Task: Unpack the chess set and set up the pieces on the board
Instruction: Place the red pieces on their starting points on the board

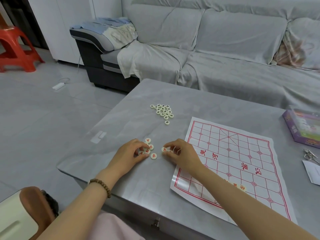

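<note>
Red-marked chess pieces [153, 156]: small, glossy cream discs with red characters, lying flat in a loose cluster on the worktop just left of the board; two more sit on the board's near part, beside the right forearm.
Black-marked chess pieces [162, 112]: the same cream discs with dark characters, heaped farther back, apart from the red ones.
Board [233, 163]: thin white sheet, creased, printed with a red grid and red characters, lying flat.
Box [301, 129]: purple printed carton at the right edge, with small metal items [310, 155] and a white paper [313, 174] nearer.
Left hand [133, 153]: palm down, fingers curled over the cluster, thumb and fingertips pinching discs; a brown bead bracelet [101, 185] on the wrist.
Right hand [180, 151]: palm down, fingers bent, thumb and fingertips clamped on one red-marked disc.
Worktop [121, 118]: smooth grey, slightly glossy.
Room: red plastic stool [15, 47] at far left, grey tiled floor, grey cloth-draped sofa [207, 40] behind.
</note>
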{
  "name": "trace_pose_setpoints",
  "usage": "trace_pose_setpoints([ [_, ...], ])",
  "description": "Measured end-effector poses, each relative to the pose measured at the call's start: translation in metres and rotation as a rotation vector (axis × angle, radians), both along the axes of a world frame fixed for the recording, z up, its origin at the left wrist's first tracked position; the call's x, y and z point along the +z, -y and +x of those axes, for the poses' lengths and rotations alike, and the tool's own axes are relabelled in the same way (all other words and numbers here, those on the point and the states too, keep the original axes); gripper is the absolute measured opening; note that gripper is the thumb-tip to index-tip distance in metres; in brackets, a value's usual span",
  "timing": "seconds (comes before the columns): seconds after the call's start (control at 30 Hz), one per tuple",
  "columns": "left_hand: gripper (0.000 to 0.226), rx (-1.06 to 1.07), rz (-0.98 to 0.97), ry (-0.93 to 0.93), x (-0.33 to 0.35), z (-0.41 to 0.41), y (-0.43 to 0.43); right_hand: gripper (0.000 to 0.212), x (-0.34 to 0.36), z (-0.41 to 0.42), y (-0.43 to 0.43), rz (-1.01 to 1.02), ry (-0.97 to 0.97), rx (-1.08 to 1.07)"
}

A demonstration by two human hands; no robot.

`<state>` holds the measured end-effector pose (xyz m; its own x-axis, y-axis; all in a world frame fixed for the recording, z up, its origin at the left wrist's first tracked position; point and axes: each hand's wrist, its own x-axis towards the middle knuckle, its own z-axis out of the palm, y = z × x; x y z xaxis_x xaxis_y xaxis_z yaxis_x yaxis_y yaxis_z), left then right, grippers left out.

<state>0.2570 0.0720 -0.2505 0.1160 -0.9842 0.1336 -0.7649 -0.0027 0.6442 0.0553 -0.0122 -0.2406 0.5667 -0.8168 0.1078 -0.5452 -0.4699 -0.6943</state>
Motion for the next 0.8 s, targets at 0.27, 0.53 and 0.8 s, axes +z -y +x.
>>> trace_pose_setpoints([
  [0.27,0.016,0.025,0.078,-0.005,-0.004,-0.003,-0.005,0.020,0.013,-0.042,-0.013,0.039,0.054,-0.035],
  [0.53,0.018,0.042,0.106,-0.001,0.006,-0.013,-0.004,0.019,0.020,-0.073,-0.023,0.047,0.084,-0.058],
  [0.8,0.021,-0.009,0.074,0.081,0.015,-0.030,-0.021,0.021,0.016,-0.095,-0.025,0.037,0.070,-0.084],
])
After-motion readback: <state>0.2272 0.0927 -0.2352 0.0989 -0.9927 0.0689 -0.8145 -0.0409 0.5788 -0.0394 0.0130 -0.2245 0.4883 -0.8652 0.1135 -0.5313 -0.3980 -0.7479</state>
